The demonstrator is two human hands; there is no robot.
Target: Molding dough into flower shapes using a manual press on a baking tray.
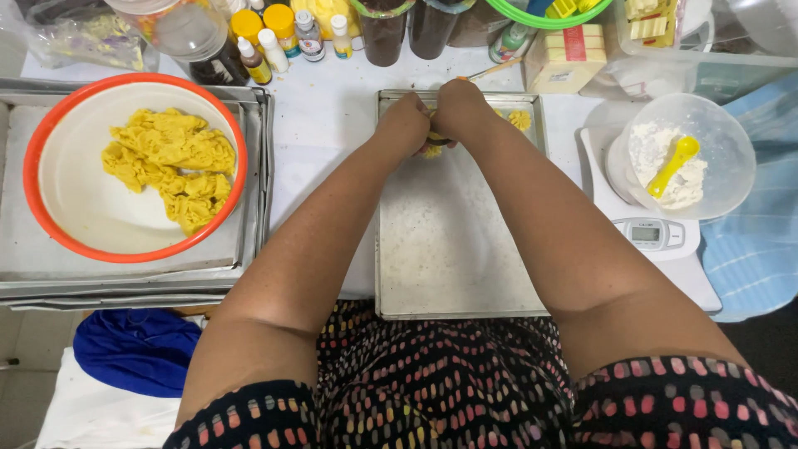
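From the head camera, the left hand (405, 123) and the right hand (459, 108) meet at the far end of the metal baking tray (449, 266). Both are curled tight around a small yellow dough piece (432, 150), held low so it lands on the tray. One shaped piece (520, 120) sits there already. More yellow dough (170, 165) waits in the orange-rimmed bowl (41, 133), close on the left for easy reaching.

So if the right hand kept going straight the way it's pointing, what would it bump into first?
Probably the far rim of the metal baking tray, past the yellow dough that the right hand works with the left hand. Depth is unclear.
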